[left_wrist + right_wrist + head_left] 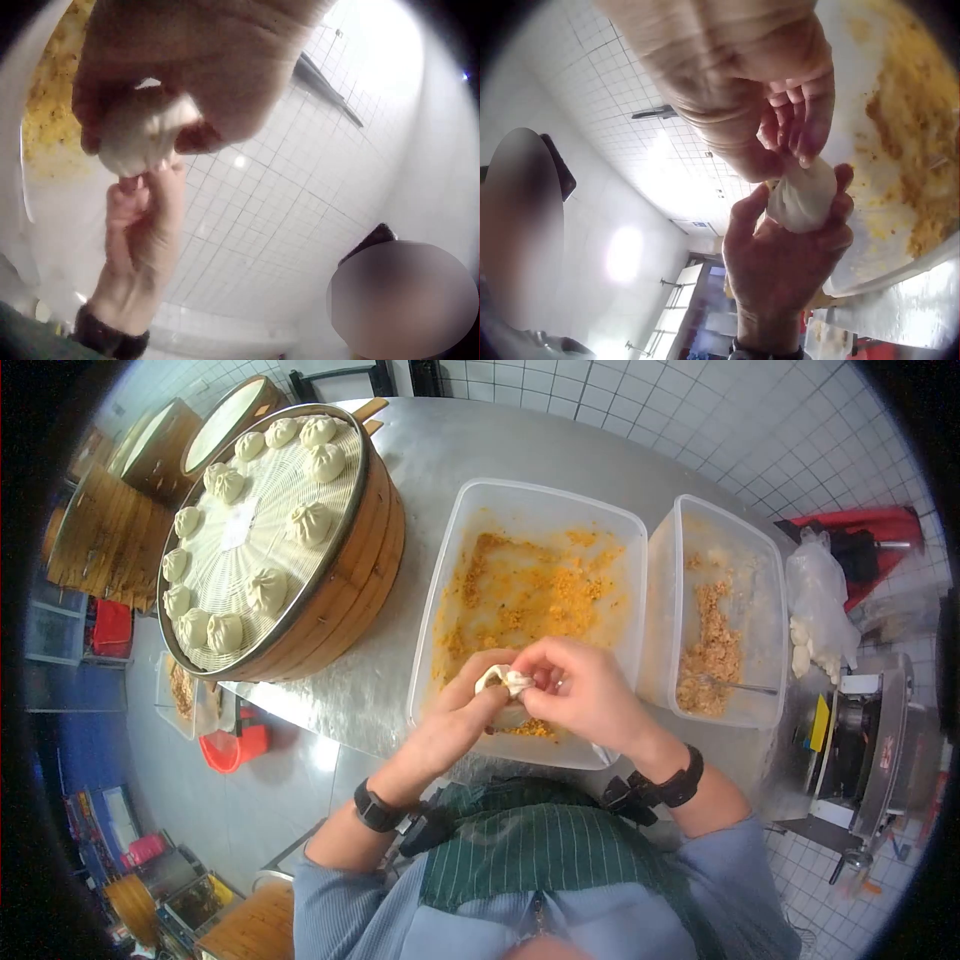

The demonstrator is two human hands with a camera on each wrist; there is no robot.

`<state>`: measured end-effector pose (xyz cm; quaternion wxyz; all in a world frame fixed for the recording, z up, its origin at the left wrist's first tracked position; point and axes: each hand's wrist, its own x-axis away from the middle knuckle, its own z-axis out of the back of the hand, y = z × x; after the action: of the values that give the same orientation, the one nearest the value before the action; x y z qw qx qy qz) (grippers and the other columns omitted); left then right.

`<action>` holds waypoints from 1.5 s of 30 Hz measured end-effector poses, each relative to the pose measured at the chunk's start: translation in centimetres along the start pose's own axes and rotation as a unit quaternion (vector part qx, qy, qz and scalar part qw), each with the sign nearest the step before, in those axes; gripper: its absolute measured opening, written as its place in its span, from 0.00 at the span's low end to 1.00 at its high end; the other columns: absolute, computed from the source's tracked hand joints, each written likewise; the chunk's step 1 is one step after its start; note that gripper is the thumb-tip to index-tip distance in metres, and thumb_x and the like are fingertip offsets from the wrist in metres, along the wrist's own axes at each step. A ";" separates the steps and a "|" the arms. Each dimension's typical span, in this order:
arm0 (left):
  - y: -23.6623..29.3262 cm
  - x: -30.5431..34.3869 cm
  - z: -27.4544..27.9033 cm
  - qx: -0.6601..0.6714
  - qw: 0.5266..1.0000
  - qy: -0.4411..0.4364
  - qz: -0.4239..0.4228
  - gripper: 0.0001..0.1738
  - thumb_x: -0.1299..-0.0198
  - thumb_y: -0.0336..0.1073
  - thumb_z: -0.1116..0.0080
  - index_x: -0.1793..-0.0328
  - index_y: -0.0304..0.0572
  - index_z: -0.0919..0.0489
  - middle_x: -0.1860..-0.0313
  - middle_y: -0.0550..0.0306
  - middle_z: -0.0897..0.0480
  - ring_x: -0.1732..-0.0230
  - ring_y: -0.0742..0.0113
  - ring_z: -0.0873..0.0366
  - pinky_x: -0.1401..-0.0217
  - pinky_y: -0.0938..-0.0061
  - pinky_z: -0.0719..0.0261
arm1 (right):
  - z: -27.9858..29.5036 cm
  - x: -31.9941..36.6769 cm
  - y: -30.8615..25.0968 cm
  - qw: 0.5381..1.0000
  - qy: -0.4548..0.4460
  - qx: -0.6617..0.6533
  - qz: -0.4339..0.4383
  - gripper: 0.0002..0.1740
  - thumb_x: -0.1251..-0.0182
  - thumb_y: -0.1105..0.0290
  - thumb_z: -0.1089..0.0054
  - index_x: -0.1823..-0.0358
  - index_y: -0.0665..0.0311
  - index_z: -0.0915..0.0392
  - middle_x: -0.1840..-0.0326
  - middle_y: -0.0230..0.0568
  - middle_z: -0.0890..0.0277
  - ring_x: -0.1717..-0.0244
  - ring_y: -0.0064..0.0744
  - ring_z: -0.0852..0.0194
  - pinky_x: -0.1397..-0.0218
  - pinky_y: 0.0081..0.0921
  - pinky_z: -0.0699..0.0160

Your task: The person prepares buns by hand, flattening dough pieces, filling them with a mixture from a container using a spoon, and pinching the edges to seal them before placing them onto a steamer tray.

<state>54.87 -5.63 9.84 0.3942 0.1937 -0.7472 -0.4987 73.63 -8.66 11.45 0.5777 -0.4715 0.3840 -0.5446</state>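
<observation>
A partly pleated white bun (505, 680) sits in my left hand (455, 715), whose fingers and thumb curl round its sides. With thumb and fingertips my right hand (575, 685) pinches the dough at the bun's edge. Folds in the dough of the bun (804, 196) show in the right wrist view, and its rounded side shows in the left wrist view. Both hands are over the near part of a clear plastic tub (460, 530) smeared with orange-yellow filling (570, 595).
Left of the tub stands a bamboo steamer (340, 600) with several pleated buns (266, 590) around its mesh liner. A second tub (685, 525) on the right holds brownish filling (712, 650) and a metal utensil (745, 686). Beyond it lies a plastic bag (820, 595).
</observation>
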 end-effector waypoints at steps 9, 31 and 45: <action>1.7 0.2 0.5 -0.073 0.995 -0.062 -0.005 0.20 0.33 0.34 0.55 0.37 0.39 0.30 0.47 0.54 0.23 0.48 0.69 0.25 0.44 0.74 0.27 | -0.2 -0.2 -0.5 0.999 -0.040 -0.006 0.006 0.08 0.47 0.78 0.38 0.64 0.66 0.25 0.73 0.35 0.27 0.72 0.22 0.27 0.68 0.21 0.27; -0.2 -0.5 -0.5 0.134 0.991 0.020 -0.014 0.39 0.26 0.62 0.77 0.42 0.36 0.25 0.51 0.53 0.20 0.50 0.66 0.23 0.44 0.73 0.27 | -0.7 0.3 -1.2 0.999 0.025 -0.007 0.023 0.09 0.46 0.77 0.37 0.63 0.63 0.25 0.71 0.37 0.28 0.72 0.26 0.25 0.70 0.22 0.25; 1.3 -1.2 1.0 -0.068 0.996 0.041 0.047 0.45 0.27 0.64 0.81 0.51 0.31 0.20 0.56 0.52 0.18 0.54 0.69 0.23 0.44 0.74 0.27 | -0.7 0.3 -1.6 0.996 -0.018 0.047 0.074 0.06 0.43 0.75 0.36 0.64 0.63 0.23 0.70 0.39 0.25 0.71 0.29 0.21 0.68 0.25 0.22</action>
<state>54.97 -3.71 10.31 0.4597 0.1510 -0.7029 -0.5213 72.59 -9.00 12.88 0.6446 -0.4241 0.3812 -0.5091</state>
